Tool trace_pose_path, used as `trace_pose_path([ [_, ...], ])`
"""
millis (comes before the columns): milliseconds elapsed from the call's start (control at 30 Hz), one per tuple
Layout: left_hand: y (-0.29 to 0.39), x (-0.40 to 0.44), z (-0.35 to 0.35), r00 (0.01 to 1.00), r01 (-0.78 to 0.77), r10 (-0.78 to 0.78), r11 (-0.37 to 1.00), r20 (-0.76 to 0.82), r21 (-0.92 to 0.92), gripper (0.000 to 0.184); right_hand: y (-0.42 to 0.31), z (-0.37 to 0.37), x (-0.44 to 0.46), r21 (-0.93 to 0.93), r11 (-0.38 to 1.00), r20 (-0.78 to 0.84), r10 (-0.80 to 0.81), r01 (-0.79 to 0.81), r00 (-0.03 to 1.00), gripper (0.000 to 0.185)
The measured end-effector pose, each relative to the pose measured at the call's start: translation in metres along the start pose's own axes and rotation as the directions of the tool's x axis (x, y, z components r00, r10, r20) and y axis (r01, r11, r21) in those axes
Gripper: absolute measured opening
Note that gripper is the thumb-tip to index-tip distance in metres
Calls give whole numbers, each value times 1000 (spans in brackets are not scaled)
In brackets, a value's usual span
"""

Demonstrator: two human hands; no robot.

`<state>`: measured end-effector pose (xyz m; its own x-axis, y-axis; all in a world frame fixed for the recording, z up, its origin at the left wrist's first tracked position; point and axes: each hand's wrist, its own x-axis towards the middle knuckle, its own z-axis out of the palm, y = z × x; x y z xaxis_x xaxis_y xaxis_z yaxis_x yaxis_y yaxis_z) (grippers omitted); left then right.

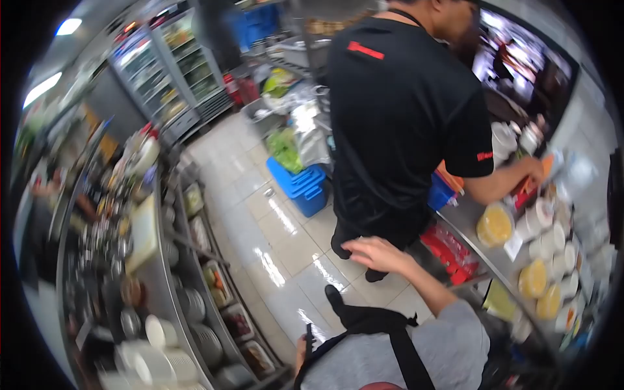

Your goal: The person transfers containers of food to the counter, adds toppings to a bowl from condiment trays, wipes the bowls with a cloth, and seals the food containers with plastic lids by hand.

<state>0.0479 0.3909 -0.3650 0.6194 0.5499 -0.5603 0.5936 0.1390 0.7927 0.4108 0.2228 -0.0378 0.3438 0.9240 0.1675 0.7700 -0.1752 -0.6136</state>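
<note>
My right hand [376,253] reaches forward over the floor, fingers stretched out and nothing visible in it, near the dark trousers of a co-worker. At the bottom, my left hand [301,353] is partly hidden beside my black apron [374,320]. It is closed around a thin dark object [309,337], too small to identify. The co-worker [403,117], in a black shirt, stands ahead with the back turned and an arm over the right-hand counter. That person's hand [534,170] is beside an orange and red item.
A blue bin [302,188] stands on the tiled floor [257,224]. The left counter holds a cutting board [144,233] and stacked white bowls [156,364]. Yellow-filled tubs [495,225] line the right counter. A red crate [448,255] sits below; glass-door fridges [188,62] stand behind.
</note>
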Motion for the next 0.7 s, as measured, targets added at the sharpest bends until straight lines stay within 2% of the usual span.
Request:
trace_pose_path([
  [33,15,28,-11,999,5,-9,998,54,65,27,2,-4,32,-26,1000,-44,-3,2,999,34],
  [100,56,78,-34,986,17,-43,987,162,158,28,7,-8,91,-117,986,-218,-145,121,965,37],
  [167,88,118,-58,971,31,-84,973,225,228,28,4,-14,152,-25,980,-244,-197,197,949,36],
  [333,141,202,-109,951,43,-139,945,276,325,29,-1,-12,273,-122,901,-264,-434,416,861,31],
  [433,165,251,-134,943,39,-155,931,296,362,30,3,-19,331,-38,885,-225,-460,464,859,28],
  [533,186,298,-146,938,35,-155,933,309,359,30,16,-32,384,-26,889,-325,-439,456,838,25],
  [633,208,352,-167,941,42,-154,937,303,346,31,31,-57,440,-65,896,-503,-410,439,761,25],
  [700,224,388,-182,936,31,-153,932,317,360,31,39,-85,474,30,940,-573,-262,339,777,26],
])
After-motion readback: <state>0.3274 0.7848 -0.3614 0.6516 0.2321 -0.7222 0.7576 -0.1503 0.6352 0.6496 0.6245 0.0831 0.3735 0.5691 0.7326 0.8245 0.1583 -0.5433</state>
